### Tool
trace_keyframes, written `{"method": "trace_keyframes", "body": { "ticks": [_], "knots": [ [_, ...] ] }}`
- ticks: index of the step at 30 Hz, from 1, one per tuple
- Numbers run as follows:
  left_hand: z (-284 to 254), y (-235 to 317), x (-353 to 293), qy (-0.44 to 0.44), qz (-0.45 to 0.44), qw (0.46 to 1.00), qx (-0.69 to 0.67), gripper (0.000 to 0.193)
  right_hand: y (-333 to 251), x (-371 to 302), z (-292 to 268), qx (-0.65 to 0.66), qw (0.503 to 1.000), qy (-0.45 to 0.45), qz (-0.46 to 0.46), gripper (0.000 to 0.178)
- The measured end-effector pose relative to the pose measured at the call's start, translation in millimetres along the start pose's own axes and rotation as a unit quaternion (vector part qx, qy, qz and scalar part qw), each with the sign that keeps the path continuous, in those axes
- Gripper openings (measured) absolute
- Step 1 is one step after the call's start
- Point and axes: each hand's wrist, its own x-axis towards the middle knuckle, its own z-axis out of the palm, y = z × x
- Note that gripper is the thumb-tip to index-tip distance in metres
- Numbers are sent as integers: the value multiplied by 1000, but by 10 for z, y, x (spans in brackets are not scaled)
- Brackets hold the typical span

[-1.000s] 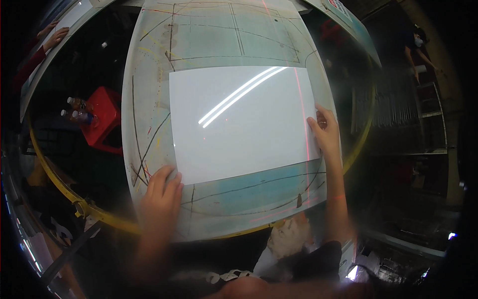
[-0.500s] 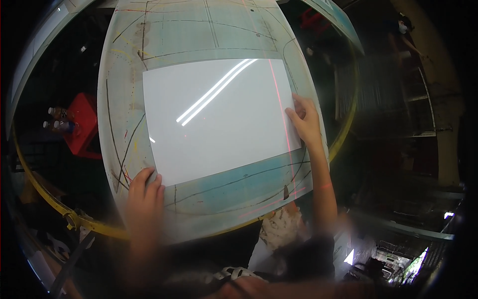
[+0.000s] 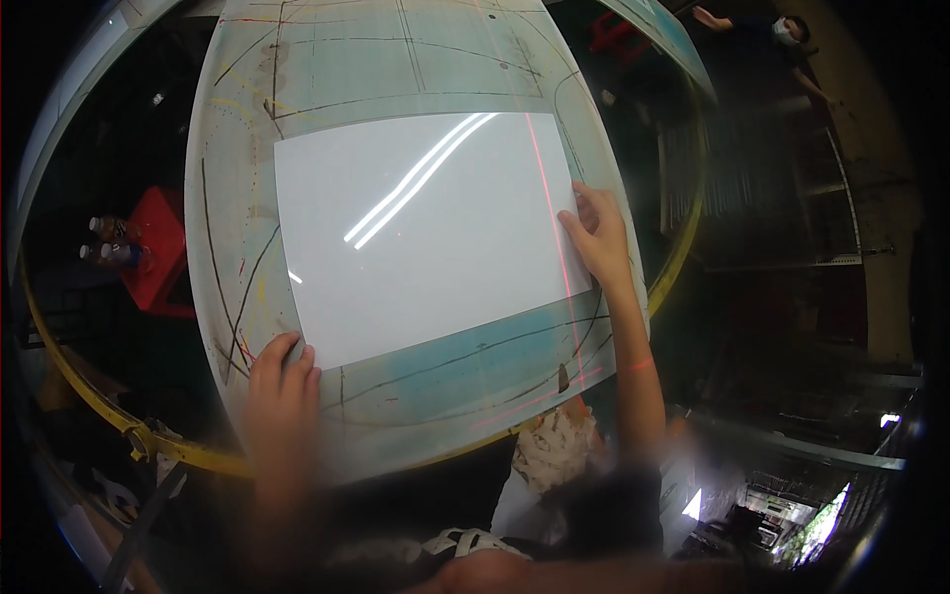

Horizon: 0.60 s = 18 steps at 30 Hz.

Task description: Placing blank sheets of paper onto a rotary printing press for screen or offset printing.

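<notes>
A glossy white sheet (image 3: 445,267) lies slightly askew on a pale blue-green board (image 3: 465,351) marked with dark, yellow and red lines. Two bright lamp streaks reflect off its surface, and a red laser line runs down near its right side. My left hand (image 3: 282,396) is at the sheet's lower left corner, its fingers bent and pinching the edge. At the right edge, my right hand (image 3: 600,243) grips the sheet with the thumb on top. Its other fingers curl at the edge and are partly hidden.
A yellow curved rail (image 3: 94,401) rings the board. On the left, a red stool (image 3: 158,247) has several capped bottles (image 3: 111,247) by it. Crumpled cream cloth (image 3: 554,450) lies below the board's near edge. A masked person (image 3: 772,45) is at the far right.
The whole scene has shifted slightly left in view. Both hands keep their places on the sheet. The person at the far right shows more fully, with an arm out.
</notes>
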Motion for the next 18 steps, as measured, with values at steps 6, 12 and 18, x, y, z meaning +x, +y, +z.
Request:
{"method": "trace_keyframes", "body": {
  "ticks": [6,12,18],
  "knots": [
    [-37,25,-17,4,3,1000,5,22,-106,-33,-25,-29,999,-4,-15,45],
    [-118,29,-256,18,43,998,43,34,-306,-147,-78,-129,991,-16,-42,48],
    [-273,-6,-706,59,69,995,-29,24,-547,-1423,-614,-206,961,48,-179,40]
  ]
}}
